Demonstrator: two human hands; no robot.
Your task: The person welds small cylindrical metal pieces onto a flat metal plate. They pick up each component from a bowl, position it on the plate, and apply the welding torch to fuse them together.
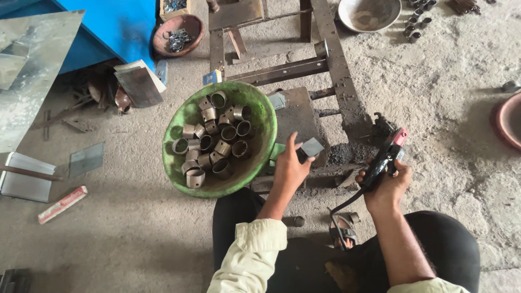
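My left hand point(289, 168) holds a small dark square plate point(310, 148) between thumb and fingers, just right of a green bowl point(261, 135) filled with several short metal ring sleeves point(214, 145). My right hand point(388, 182) is closed around a black welding electrode holder point(382, 161) with a red tip, its black cable running down towards my legs. A flat dark metal plate point(296, 116) lies on the ground just beyond my left hand.
A rusty steel frame point(336, 59) lies on the concrete floor ahead. A brown bowl of rings point(178, 34) and a grey bowl point(369, 13) sit at the back. A pink basin edge point(507, 122) is at right, sheet metal point(27, 65) at left, a rod packet point(62, 204) nearby.
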